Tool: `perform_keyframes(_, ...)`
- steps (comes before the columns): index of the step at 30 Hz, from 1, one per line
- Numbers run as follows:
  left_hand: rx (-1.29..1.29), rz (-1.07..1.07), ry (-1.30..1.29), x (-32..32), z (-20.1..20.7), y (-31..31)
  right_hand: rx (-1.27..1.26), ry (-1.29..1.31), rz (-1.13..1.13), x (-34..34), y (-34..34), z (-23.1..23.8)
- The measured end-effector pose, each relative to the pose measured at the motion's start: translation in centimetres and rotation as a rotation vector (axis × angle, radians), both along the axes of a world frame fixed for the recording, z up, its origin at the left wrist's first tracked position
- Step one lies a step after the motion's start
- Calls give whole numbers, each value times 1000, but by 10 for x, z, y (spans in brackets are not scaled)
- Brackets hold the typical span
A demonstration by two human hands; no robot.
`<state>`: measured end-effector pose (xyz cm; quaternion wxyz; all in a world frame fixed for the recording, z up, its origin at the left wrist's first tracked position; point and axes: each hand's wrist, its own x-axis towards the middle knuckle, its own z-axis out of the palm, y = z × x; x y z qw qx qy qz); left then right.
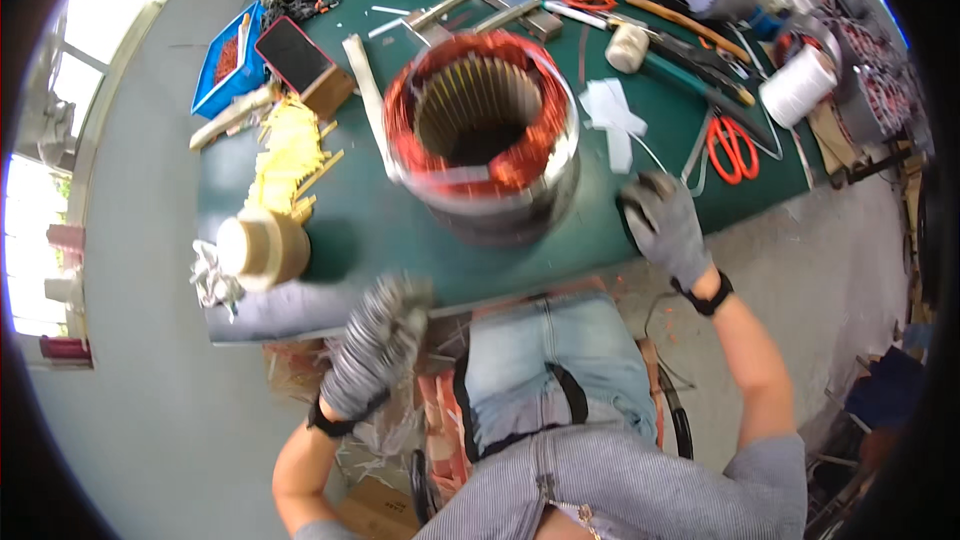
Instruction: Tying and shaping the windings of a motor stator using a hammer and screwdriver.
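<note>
A motor stator (572, 100) stands upright on the green tabletop, with red-orange copper windings (405, 120) ringing its slotted bore. Nearest me, at the table's front edge, is my left hand (380, 340) in a striped grey glove. Motion smears its fingers, so I cannot make out whether they hold anything. My right hand (668, 225), also gloved in grey, is at the front edge to the right of the stator, apart from it. Its fingers are loosely bent and apart, with nothing seen in them. Red-handled scissors (733, 150) lie beyond it.
Yellow strips (285, 160) and a cream spool (265, 248) are on the left, near a blue tray (225, 65) and a phone-like dark slab (293, 50). White pieces (612, 120), a white thread spool (797, 88) and a wooden stick (685, 22) lie to the right.
</note>
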<state>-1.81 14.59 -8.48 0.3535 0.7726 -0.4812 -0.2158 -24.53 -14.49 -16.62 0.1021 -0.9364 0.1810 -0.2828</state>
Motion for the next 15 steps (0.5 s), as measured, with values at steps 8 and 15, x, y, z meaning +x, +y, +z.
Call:
perform_keyframes(8,-680,-72,-986,-15,61,-116,700,-73,158,65,-22,-1)
perform_keyframes(15,-255,-1,-1108,-2,35,-139,824,-156,-129,125,-21,1)
